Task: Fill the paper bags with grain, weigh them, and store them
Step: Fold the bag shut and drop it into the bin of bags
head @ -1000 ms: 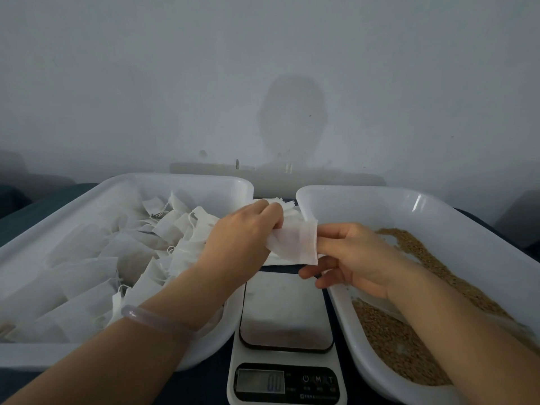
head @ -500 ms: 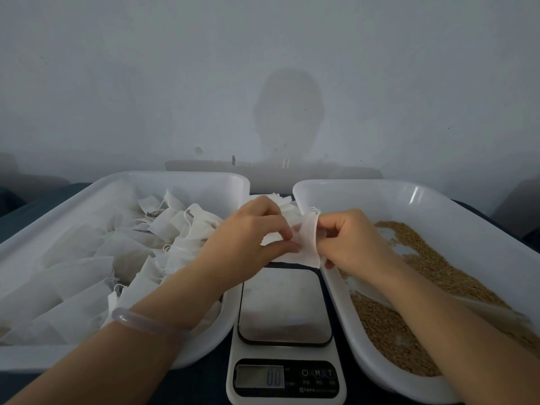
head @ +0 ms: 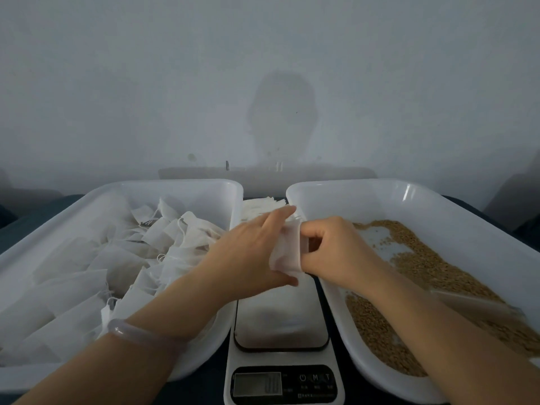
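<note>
Bag (head: 287,252) lower now, inside left hand (head: 248,254)

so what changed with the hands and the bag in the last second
The right hand closed in on the left hand, fingers now curled at the edge of the bag. The left hand shifted from pinching the top corner to spanning the bag, thumb underneath. Neither let go. The tubs, grain and scale stayed put.
</note>
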Demonstrator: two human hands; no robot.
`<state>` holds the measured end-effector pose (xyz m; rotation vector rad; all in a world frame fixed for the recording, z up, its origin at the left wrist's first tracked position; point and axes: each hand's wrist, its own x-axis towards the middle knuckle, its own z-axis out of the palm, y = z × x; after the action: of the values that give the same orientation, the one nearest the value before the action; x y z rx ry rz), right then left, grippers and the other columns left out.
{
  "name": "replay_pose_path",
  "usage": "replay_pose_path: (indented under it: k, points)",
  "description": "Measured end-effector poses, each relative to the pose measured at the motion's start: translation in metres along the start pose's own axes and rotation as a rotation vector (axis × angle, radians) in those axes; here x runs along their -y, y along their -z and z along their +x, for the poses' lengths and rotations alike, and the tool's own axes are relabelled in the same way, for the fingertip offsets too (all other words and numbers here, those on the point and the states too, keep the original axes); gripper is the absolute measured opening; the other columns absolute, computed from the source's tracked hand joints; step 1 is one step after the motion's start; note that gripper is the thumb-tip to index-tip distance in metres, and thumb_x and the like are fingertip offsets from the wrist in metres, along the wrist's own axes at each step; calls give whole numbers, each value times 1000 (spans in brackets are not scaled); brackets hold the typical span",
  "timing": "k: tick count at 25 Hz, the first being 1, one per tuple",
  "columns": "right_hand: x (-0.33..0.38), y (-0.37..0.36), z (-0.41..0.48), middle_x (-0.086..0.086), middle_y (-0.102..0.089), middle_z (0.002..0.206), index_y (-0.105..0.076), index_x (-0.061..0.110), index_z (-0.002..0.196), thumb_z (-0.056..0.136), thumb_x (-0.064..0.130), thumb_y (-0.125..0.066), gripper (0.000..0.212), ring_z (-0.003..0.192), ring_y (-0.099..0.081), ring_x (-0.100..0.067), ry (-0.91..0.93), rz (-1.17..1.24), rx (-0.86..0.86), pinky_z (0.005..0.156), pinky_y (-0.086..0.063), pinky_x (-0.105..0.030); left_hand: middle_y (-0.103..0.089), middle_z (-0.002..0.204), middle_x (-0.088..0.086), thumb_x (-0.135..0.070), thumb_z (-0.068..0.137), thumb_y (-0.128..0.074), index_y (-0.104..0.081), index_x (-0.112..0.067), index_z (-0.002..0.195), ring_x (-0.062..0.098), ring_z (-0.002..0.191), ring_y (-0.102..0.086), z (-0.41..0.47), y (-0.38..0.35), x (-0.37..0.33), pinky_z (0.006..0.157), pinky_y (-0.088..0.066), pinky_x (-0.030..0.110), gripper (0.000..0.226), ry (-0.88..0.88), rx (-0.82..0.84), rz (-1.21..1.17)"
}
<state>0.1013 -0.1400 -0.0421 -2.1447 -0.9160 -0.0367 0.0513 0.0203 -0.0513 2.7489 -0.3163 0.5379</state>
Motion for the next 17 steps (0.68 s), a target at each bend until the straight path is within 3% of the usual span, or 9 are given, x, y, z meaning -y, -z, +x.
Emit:
replay_pose_path:
  k: [2,4,5,7,9,11,12,14,17]
  points:
    - [-4,3,2,-11,-45,52,-59,-3,64,71,3,-70,14,48,-33,-9,-14,15,-7,49,-28,-29,-61,116,0,-37,70,-76,-45,-21,126,26,103,-58,1,1,7,74,-40,30,65,53,-50,33]
    - [-7,9,3,-7,-43,54,-64,-6,74,71,12,-77,23,49,-31,-8,-15,52,-23,49,-26,-27,-59,86,0,-25,76,-71,-57,-18,97,30,89,-57,2,8,16,70,-41,34,26,73,-110,72]
    - [-8,11,3,-4,-43,55,-66,-6,78,70,18,-80,29,50,-31,-8,-10,65,-33,49,-26,-26,-54,78,-4,-21,75,-72,-57,-17,86,28,88,-53,1,12,21,71,-41,36,19,87,-132,61]
    - [-8,14,3,-6,-45,54,-69,-3,80,68,25,-82,33,50,-32,-7,7,87,-52,49,-28,-25,-51,96,-14,-35,64,-80,-60,-23,103,16,104,-45,-4,18,26,84,-39,28,45,91,-133,35]
    - [-6,11,2,-13,-54,56,-69,-1,78,71,20,-80,25,47,-38,-6,5,70,-33,48,-32,-25,-31,132,-21,-63,49,-76,-34,-32,140,0,129,-20,-6,21,19,105,-19,14,105,-30,-45,1]
    - [-3,6,1,0,-57,52,-66,11,66,73,13,-77,13,42,-43,-2,17,32,9,46,-35,-21,-13,143,-24,-77,45,-65,-8,-32,148,-6,135,-3,-4,15,6,105,6,4,125,-175,21,39]
    - [-1,4,0,6,-55,48,-62,19,59,74,13,-75,20,42,-45,-1,37,10,12,45,-35,-18,-18,145,-20,-75,47,-67,-8,-28,149,-4,135,-8,-2,11,1,102,7,1,127,-197,14,69]
    - [0,3,1,9,-49,45,-55,23,53,74,13,-73,30,41,-43,-3,69,-12,-3,44,-33,-19,-42,139,-6,-59,52,-79,-28,-15,145,10,128,-33,2,6,-5,99,-10,6,115,-146,-64,74]
    - [-1,2,2,9,-43,45,-49,21,51,74,8,-71,33,42,-37,-5,112,-42,-26,44,-29,-20,-61,109,7,-33,59,-86,-54,-3,115,27,99,-57,2,3,-4,83,-35,24,71,-147,-151,-12]
